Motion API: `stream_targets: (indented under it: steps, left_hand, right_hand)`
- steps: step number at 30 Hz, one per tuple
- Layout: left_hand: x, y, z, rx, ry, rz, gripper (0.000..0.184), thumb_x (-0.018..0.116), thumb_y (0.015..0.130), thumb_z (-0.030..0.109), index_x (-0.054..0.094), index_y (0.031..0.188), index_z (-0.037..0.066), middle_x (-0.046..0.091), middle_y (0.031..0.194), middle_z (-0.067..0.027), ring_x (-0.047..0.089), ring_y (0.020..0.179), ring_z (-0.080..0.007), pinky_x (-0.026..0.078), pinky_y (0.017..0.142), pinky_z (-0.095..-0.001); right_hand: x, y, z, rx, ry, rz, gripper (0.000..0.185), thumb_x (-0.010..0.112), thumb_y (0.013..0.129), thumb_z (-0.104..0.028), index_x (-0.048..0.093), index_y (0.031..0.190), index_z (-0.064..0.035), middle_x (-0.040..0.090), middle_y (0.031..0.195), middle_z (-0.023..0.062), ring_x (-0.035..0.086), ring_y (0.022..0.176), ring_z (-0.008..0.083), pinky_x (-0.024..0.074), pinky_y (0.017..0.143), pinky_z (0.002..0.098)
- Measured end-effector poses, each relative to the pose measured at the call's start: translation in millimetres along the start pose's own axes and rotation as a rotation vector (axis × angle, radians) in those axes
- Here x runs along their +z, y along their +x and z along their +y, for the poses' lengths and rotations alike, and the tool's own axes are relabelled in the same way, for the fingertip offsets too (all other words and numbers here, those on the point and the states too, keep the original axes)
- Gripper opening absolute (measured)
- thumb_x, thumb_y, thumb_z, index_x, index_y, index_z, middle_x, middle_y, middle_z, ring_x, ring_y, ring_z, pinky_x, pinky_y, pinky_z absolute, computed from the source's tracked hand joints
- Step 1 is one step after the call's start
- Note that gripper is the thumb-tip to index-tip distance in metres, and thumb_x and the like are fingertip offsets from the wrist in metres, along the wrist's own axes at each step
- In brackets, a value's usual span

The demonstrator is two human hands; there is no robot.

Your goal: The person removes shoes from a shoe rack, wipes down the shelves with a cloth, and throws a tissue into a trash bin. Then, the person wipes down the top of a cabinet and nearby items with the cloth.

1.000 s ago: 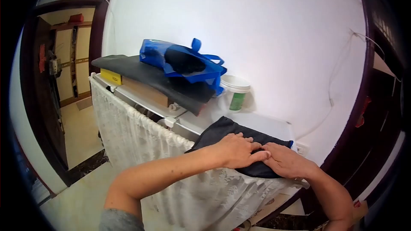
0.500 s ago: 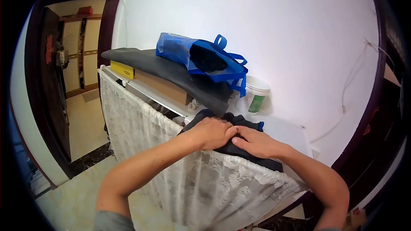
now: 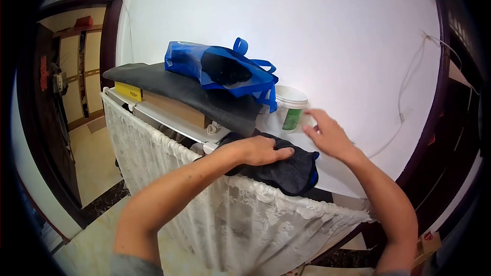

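A dark grey cloth with blue edging [image 3: 291,174] lies bunched on the white surface, its front part hanging near the lace curtain's top edge. My left hand [image 3: 262,151] rests palm down on the cloth, thumb stretched to the right and the other fingers partly hidden. Raised above the white surface to the right, my right hand [image 3: 331,137] holds nothing; its thumb and fingers are apart and slightly curled. Just left of its fingertips stands a white plastic bucket [image 3: 292,96] with a green label. It cannot be told whether they touch.
A blue bag [image 3: 192,64] lies on its side, opening towards me, on a dark grey sheet [image 3: 158,82]. Under the sheet are a yellow box [image 3: 128,91] and a cardboard box [image 3: 171,107]. A white lace curtain [image 3: 169,174] hangs along the front. A cable [image 3: 401,117] runs down the wall.
My right hand has let go of the cloth and moved up and right beside the bucket. The cloth now lies more spread out under my left hand. The view has shifted slightly right.
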State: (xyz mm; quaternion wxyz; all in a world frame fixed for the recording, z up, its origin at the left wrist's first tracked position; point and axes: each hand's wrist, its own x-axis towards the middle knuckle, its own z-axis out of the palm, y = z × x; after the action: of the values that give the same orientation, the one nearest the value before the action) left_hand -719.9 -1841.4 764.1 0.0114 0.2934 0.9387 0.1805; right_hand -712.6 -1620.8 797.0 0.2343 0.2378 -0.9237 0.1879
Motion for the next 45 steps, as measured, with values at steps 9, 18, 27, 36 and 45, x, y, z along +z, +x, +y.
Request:
stream_targets:
  steps: [9, 18, 27, 36, 45]
  left_hand:
    - [28.8, -33.5, 34.7, -0.074, 0.246, 0.178, 0.08, 0.038, 0.085, 0.077, 0.056, 0.135, 0.017, 0.051, 0.13, -0.0278, 0.043, 0.126, -0.0476, 0.031, 0.106, -0.0584]
    - [14.3, -2.6, 50.7, -0.186, 0.191, -0.078, 0.061, 0.045, 0.088, 0.053, 0.055, 0.133, 0.012, 0.053, 0.131, -0.0268, 0.05, 0.122, -0.0444, 0.037, 0.104, -0.0519]
    - [34.7, 113.8, -2.6, -0.194, 0.224, 0.266, 0.027, 0.057, 0.08, 0.013, 0.067, 0.101, -0.001, 0.065, 0.104, -0.0286, 0.063, 0.1, -0.0432, 0.049, 0.091, -0.0477]
    - [23.4, 123.4, 20.7, -0.339, 0.321, 0.111, 0.068, 0.047, 0.086, 0.063, 0.059, 0.132, 0.014, 0.049, 0.14, -0.018, 0.043, 0.131, -0.0404, 0.033, 0.107, -0.055]
    - [23.1, 19.2, 93.2, 0.227, 0.09, 0.036, 0.029, 0.059, 0.089, 0.028, 0.068, 0.102, 0.004, 0.066, 0.088, -0.0218, 0.064, 0.083, -0.0377, 0.05, 0.077, -0.042]
  right_hand:
    - [20.8, 70.7, 45.9, -0.173, -0.066, 0.102, 0.03, 0.062, 0.087, -0.014, 0.056, 0.116, -0.0072, 0.054, 0.113, 0.0179, 0.058, 0.102, 0.0377, 0.0474, 0.088, 0.0428]
    - [-56.5, 10.2, 58.3, -0.091, -0.147, 0.088, 0.019, 0.063, 0.087, -0.014, 0.057, 0.1, -0.001, 0.063, 0.094, 0.0192, 0.061, 0.089, 0.0359, 0.0479, 0.078, 0.0424]
    - [-82.8, -48.0, 83.7, -0.128, -0.249, 0.184, 0.015, 0.061, 0.088, -0.011, 0.055, 0.099, -0.0038, 0.059, 0.093, 0.0164, 0.06, 0.086, 0.0375, 0.0479, 0.075, 0.0454]
    - [-53.8, -28.4, 100.0, -0.182, -0.274, 0.314, 0.016, 0.062, 0.087, -0.012, 0.051, 0.094, -0.0021, 0.057, 0.091, 0.0171, 0.061, 0.085, 0.0381, 0.0504, 0.072, 0.0469]
    - [-49.1, -10.9, 119.0, -0.108, -0.271, 0.236, 0.027, 0.063, 0.087, -0.013, 0.054, 0.111, -0.0055, 0.06, 0.106, 0.0169, 0.063, 0.09, 0.0366, 0.0509, 0.08, 0.043]
